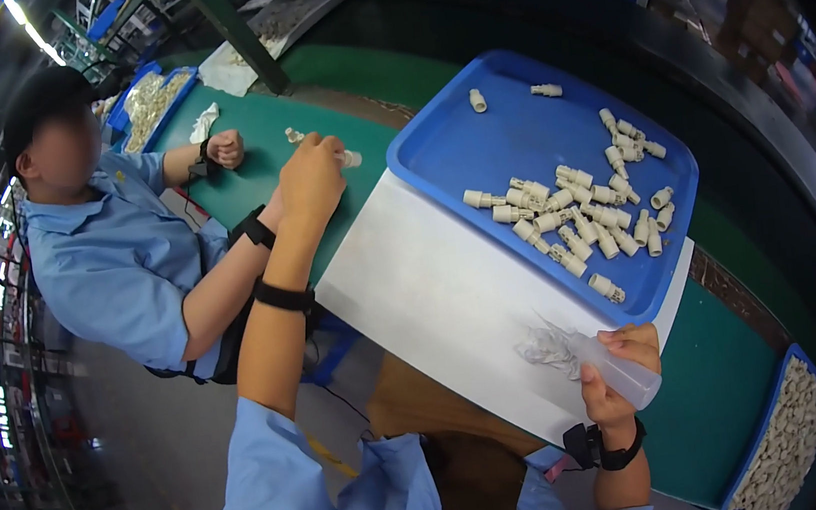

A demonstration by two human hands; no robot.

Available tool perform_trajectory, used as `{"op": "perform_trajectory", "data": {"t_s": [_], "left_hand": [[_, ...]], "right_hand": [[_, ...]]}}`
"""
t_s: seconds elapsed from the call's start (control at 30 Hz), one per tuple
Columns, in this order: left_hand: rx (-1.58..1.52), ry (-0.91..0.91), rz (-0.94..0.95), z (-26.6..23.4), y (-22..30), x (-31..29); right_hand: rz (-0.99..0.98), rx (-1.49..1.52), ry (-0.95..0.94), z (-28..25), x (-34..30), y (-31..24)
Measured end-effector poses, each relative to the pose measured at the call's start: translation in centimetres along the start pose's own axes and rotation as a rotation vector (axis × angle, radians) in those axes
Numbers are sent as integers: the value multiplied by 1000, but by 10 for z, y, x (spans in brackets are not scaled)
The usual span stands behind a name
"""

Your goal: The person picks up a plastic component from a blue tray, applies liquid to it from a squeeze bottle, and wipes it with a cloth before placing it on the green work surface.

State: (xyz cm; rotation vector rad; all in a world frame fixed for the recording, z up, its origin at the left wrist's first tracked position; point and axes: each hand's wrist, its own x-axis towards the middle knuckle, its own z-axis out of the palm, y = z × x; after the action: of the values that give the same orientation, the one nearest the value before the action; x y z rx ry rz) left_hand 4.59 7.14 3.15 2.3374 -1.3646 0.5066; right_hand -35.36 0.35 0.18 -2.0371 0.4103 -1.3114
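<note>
My left hand (311,183) reaches across to the green table beside the co-worker, its fingers closed. A white plastic fitting (350,159) sticks out at its thumb side. Just past the fingertips is another small white fitting (294,135). My right hand (621,362) is wrapped round a translucent plastic bottle (635,378), tilted over the near edge of the white sheet (452,290). Crumpled white tissue (547,348) lies against the bottle's upper end. Beyond the sheet, a blue tray (447,155) holds several white fittings (579,205), mostly heaped toward its near and right sides.
A co-worker (126,257) in a blue shirt sits at my left, one fist (226,150) on the green table (252,122). A blue bin of pale parts (150,108) stands at the far left, another bin (781,434) at the lower right. A green post (237,33) rises behind.
</note>
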Motion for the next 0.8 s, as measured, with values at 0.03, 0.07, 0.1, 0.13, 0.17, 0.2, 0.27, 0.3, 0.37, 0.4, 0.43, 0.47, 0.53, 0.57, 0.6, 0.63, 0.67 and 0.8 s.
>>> {"op": "perform_trajectory", "data": {"t_s": [0.03, 0.07, 0.1, 0.13, 0.17, 0.2, 0.27, 0.3, 0.37, 0.4, 0.43, 0.47, 0.53, 0.57, 0.6, 0.63, 0.67, 0.8], "left_hand": [[64, -90, 16, 12, -13, 2], [55, -90, 26, 23, -18, 3], [61, -138, 13, 32, -21, 4], [69, -186, 0, 40, -25, 5], [72, -235, -10, 44, -23, 9], [65, -234, 1, 47, -22, 11], [46, -129, -13, 49, -19, 7], [39, -75, -21, 49, -16, 6], [-3, -41, -32, 43, 3, 12], [-40, -10, -55, 40, 14, 17], [-73, 25, -83, 37, 24, 22], [-74, 30, -77, 40, 33, 30], [-216, -61, -28, 46, 50, 48], [-264, -92, -45, 53, 61, 58], [-315, -124, -59, 62, 75, 69], [-304, -161, -74, 71, 83, 80], [-292, -197, -93, 81, 90, 91], [-234, -178, -151, 130, 120, 125]], "right_hand": [[6, -2, -1, 1, 1, -1], [8, -14, 5, 2, 2, -1], [-18, -13, 12, 4, 5, 1], [-44, -10, 18, 6, 7, 2], [-70, -14, 24, 5, 9, 2], [-69, -25, 31, 3, 9, 2], [-7, -38, 25, 1, 7, 0], [24, -42, 23, 1, 6, 0], [33, -56, 42, -1, 5, 3], [43, -63, 52, -2, 5, 4], [48, -63, 58, -2, 6, 5], [44, -66, 65, -4, 6, 6], [74, -72, 75, -4, 7, 9], [88, -75, 79, -4, 7, 11], [79, -71, 85, -5, 6, 13], [78, -82, 83, -5, 6, 14], [78, -90, 77, -5, 6, 16], [119, -136, 80, -7, 0, 20]]}}
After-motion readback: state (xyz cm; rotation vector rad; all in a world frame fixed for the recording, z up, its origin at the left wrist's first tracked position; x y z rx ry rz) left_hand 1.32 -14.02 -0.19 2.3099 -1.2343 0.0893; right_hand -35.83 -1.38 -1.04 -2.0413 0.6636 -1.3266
